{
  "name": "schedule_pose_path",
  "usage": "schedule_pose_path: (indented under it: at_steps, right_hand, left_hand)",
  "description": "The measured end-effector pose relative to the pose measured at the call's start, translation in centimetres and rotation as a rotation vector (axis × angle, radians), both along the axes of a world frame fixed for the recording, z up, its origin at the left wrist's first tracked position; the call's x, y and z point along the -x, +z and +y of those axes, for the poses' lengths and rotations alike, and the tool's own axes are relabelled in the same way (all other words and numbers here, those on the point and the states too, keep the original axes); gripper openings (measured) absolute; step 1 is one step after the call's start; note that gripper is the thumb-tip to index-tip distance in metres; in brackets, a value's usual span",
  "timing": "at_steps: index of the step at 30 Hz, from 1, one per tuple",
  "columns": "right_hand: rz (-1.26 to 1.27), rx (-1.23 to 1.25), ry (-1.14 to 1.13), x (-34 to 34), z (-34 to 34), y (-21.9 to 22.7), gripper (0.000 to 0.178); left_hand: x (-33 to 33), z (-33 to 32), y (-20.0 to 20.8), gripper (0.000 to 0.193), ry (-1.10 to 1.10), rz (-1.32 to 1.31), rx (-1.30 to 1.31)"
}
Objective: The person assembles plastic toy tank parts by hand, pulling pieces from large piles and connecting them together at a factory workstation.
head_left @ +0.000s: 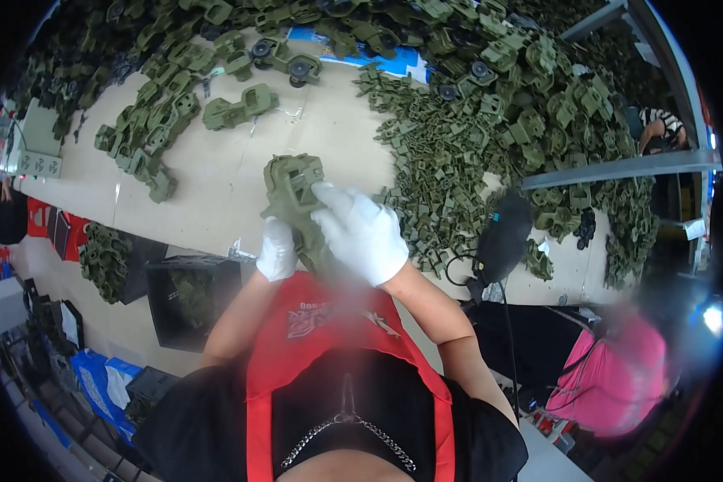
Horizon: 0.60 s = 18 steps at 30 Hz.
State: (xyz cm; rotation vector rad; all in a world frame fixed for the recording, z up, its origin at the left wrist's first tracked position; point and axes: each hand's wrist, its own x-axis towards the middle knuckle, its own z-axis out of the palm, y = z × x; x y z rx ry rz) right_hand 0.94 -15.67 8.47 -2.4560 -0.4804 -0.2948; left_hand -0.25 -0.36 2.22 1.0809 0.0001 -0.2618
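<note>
Olive-green moulded plastic part [292, 197] is held up off the worktop [217, 173], close to the chest. Left hand [277, 251], white-gloved, is closed round its lower stem; right hand [363, 233], also gloved, is clamped over the upper right side, index finger on the frame edge. The part looks rigid and light: hollow ribbed shell with open windows, not fragile. Cotton gloves on smooth plastic probably slip a bit, so grip the ribs and frame edges, not flat faces. Heaps of similar green parts [490, 104] lie behind; a black power tool [502, 237] sits to the right.
</note>
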Motion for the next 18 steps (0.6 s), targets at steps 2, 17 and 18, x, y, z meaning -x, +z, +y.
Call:
schedule_pose_path:
  at_steps: [2,17,18]
  right_hand:
    - [0.026,-0.07,-0.051,0.0,-0.1,-0.1,0.031]
    - [0.795,-0.945,0.071,2.8,-4.7,-0.2,0.075]
    - [0.781,-1.064,-0.027,3.7,-3.6,-0.8,0.064]
  left_hand:
    - [0.1,-0.8,-0.3,0.113,0.008,-0.013,-0.014]
    - [-1.4,-3.6,1.5,0.049,0.112,-0.029,0.26]
    - [-0.9,-4.6,1.7,0.043,0.131,-0.059,0.303]
